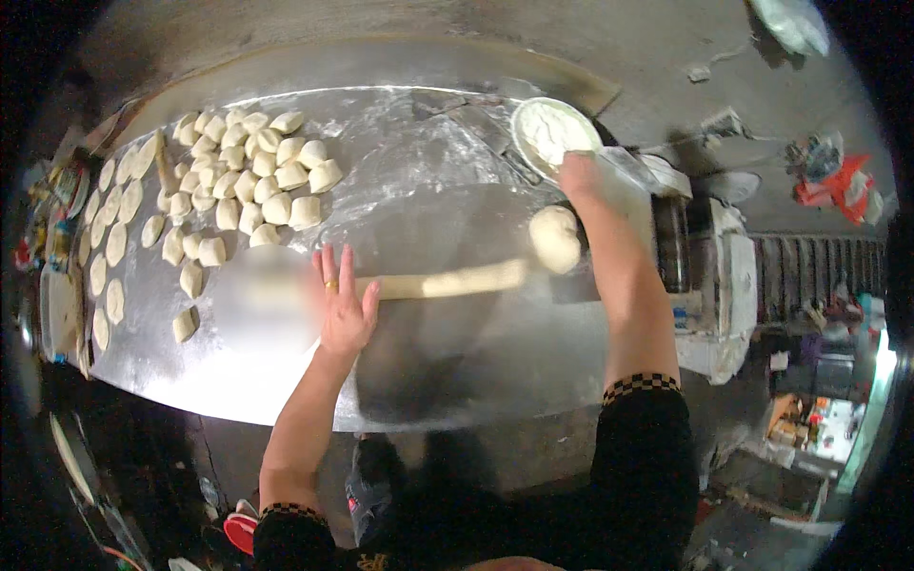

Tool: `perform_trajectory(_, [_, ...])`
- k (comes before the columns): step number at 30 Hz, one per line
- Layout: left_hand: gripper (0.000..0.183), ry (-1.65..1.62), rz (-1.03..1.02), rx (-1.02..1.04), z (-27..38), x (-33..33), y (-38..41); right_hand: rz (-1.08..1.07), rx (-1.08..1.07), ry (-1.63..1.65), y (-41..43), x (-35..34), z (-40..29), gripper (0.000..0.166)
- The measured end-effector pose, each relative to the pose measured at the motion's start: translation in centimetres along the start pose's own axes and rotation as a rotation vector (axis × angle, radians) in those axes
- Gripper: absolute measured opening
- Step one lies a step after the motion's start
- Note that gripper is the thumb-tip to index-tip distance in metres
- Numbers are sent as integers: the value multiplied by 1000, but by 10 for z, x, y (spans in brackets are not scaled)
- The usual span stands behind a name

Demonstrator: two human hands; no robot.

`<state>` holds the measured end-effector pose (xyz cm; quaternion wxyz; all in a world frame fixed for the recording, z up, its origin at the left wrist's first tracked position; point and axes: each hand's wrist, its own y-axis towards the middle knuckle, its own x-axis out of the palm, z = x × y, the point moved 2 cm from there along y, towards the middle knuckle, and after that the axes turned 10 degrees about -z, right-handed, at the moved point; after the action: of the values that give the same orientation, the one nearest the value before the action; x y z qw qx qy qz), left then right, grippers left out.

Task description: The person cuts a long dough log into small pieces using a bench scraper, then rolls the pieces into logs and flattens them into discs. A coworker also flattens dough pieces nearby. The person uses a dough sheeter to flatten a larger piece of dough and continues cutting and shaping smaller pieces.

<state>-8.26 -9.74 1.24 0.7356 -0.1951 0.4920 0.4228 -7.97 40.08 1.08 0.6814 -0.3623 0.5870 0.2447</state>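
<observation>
My left hand (346,308) lies across a long dough rope (457,280), fingers spread and a ring on one of them. A pale blurred patch hides the rope's left end. My right hand (578,173) reaches into a bowl (516,135) of white flour (548,132); its fingertips are hidden there. Just below the bowl rests a rounded dough lump (555,240), close to the rope's right end. Many cut dough pieces (276,208) are clustered at the upper left. Flattened dough rounds (116,244) lie along the left end.
Flour is smeared over the metal tabletop (428,214). A wooden rolling pin (164,165) leans among the dough pieces. Beyond the left edge stands a pale plastic container (58,310). A white cabinet-like object (721,285) stands to the right. A red basin (240,532) is low on the left.
</observation>
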Motion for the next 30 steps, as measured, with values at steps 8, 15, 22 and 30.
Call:
perform_trajectory(8, [59,180,-249,-623,-179,-61,-189,-63,49,103,23,23,39,27])
perform_trajectory(15, [62,556,-295,-830,-249,-62,-280,229,-155,1786,-230,103,69,20])
perform_trajectory(22, [60,85,3,-59,-65,-37,-1,-325,-549,531,-299,62,-266,20])
perform_trajectory(30, [66,146,-152,54,-98,-24,-43,26,-379,42,-235,70,-204,49])
